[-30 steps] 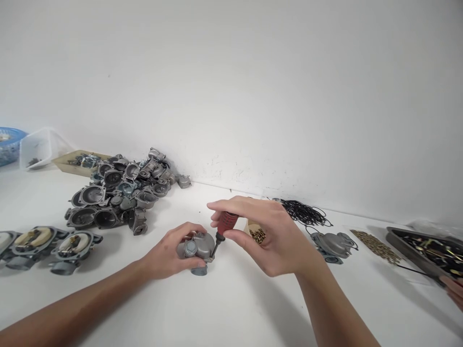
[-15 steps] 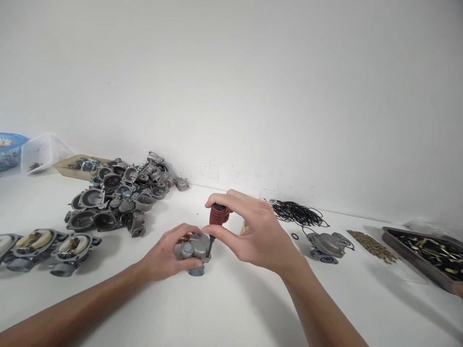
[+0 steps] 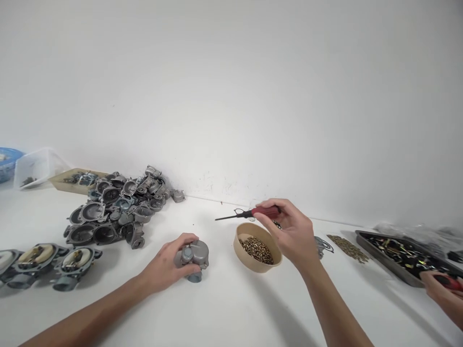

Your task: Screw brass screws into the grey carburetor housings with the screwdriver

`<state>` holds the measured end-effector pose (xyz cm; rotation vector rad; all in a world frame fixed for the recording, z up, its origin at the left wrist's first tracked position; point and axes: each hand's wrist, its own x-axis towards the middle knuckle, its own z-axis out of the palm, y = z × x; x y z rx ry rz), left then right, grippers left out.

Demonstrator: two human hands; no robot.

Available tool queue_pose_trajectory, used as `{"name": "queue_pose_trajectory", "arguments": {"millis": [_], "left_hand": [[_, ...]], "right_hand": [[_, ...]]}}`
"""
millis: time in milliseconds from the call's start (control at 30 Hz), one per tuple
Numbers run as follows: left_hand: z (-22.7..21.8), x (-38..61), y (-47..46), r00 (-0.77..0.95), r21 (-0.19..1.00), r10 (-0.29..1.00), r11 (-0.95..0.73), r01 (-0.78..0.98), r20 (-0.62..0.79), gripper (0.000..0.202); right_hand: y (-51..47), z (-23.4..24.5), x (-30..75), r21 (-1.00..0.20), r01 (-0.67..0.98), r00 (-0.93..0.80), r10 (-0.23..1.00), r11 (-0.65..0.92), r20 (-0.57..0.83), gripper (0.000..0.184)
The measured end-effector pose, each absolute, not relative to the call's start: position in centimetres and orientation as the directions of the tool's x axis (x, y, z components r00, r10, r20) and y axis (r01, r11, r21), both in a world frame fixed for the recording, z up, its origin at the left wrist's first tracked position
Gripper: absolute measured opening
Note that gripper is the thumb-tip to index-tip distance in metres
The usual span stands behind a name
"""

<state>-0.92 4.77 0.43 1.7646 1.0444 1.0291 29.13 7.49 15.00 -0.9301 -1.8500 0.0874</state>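
My left hand (image 3: 168, 262) grips a grey metal carburetor (image 3: 199, 251) that stands on the white table, thumb on the near side and fingers behind. In my right hand (image 3: 291, 233) is a screwdriver (image 3: 265, 212) with a red and black handle. Its dark shaft points left, nearly level, with the tip in the air away from the carburetor. Just below this hand sits a round tan bowl (image 3: 241, 258), holding many small brass-coloured screws (image 3: 257, 249).
A heap of grey carburetor parts (image 3: 115, 207) lies at the back left. Nearer stand open carburetor bodies with pale floats (image 3: 75, 260). To the right are a pile of small brass pieces (image 3: 347, 248), a dark tray of parts (image 3: 383, 262) and another person's hand (image 3: 443, 294) with a red-handled tool.
The screwdriver has come off the carburetor; my right hand has moved right and tipped it from upright to nearly level. The screw bowl now shows. Another person's hand has come further into view.
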Motion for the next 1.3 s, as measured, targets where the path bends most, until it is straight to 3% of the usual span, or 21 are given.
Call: {"name": "queue_pose_trajectory", "arguments": {"millis": [67, 133, 333, 467, 667, 800, 933, 1033, 1133, 1167, 1300], "left_hand": [[0.4, -1.1, 4.7, 0.322, 0.892, 0.919, -0.329, 0.308, 0.228, 0.052], [0.3, -1.3, 4.8, 0.339, 0.857, 0.901, -0.385, 0.342, 0.27, 0.058], [-0.6, -1.7, 5.1, 0.421, 0.723, 0.823, -0.55, 0.419, 0.382, 0.103], [-0.5, -1.9, 5.1, 0.455, 0.701, 0.808, -0.567, 0.433, 0.373, 0.093], [0.7, -2.5, 5.0, 0.483, 0.713, 0.81, -0.552, 0.433, 0.333, 0.088], [1.3, -3.3, 5.5, 0.486, 0.727, 0.83, -0.509, 0.46, 0.274, 0.093], [1.5, -4.3, 6.3, 0.488, 0.753, 0.852, -0.446, 0.484, 0.192, 0.097], [1.6, -4.7, 6.7, 0.498, 0.783, 0.857, -0.4, 0.477, 0.134, 0.092], [1.2, -4.5, 6.8, 0.517, 0.784, 0.843, -0.42, 0.457, 0.15, 0.068], [0.9, -4.4, 6.8, 0.526, 0.781, 0.835, -0.434, 0.45, 0.161, 0.06], [-0.7, -3.6, 6.8, 0.555, 0.727, 0.802, -0.514, 0.454, 0.22, 0.05]], "right_hand": [[8.8, 12.8, 31.9, -0.359, 0.709, -0.105, 0.594, 0.607, 0.798, 0.019], [9.8, 10.5, 34.2, -0.333, 0.758, -0.078, 0.585, 0.56, 0.807, 0.017], [10.4, 7.9, 37.5, -0.261, 0.799, -0.249, 0.693, 0.542, 0.677, 0.009], [10.2, 8.4, 38.1, -0.157, 0.825, -0.386, 0.743, 0.544, 0.547, 0.023], [10.0, 7.9, 38.2, -0.065, 0.849, -0.441, 0.771, 0.525, 0.459, 0.042], [10.0, 7.9, 38.1, -0.04, 0.847, -0.449, 0.754, 0.53, 0.479, 0.039], [9.8, 8.1, 37.2, -0.026, 0.841, -0.426, 0.691, 0.54, 0.584, 0.03], [9.1, 7.8, 34.9, -0.023, 0.821, -0.421, 0.634, 0.57, 0.649, 0.026], [7.5, 6.8, 31.0, -0.061, 0.745, -0.481, 0.598, 0.665, 0.642, 0.027], [6.8, 6.3, 29.6, -0.125, 0.685, -0.506, 0.591, 0.718, 0.628, 0.029], [4.4, 4.5, 24.9, -0.372, 0.541, -0.634, 0.656, 0.754, 0.409, 0.068]]}}
